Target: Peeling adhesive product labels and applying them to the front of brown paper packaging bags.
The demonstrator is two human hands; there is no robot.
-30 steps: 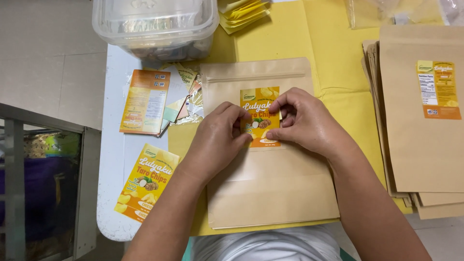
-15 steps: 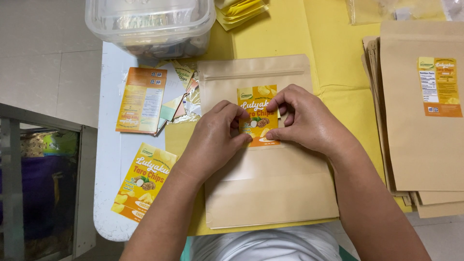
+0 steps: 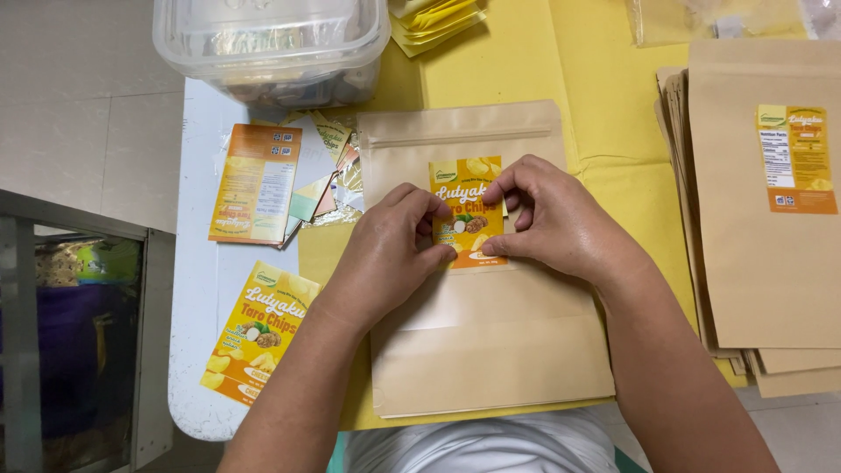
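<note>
Kraft-brown and flat, the paper pouch (image 3: 486, 289) lies mid-frame on the yellow sheet (image 3: 604, 105) that covers the desk (image 3: 200, 289). In the head view both hands work its front. The left hand (image 3: 385, 254) and right hand (image 3: 552, 219) each close fingertips on an edge of the yellow-orange sticker label (image 3: 469, 215), pressing it to the pouch just below the zip strip.

Against the views from a moment ago, the hands have barely shifted. The label sits in the same spot, so by the look of it the work is now smoothing rather than placing.

At nine o'clock of the pouch lie loose labels (image 3: 258, 328). At eleven o'clock stands a clear plastic tub (image 3: 272, 44). At three o'clock is a stack of pouches (image 3: 753, 236), already labelled on top.
</note>
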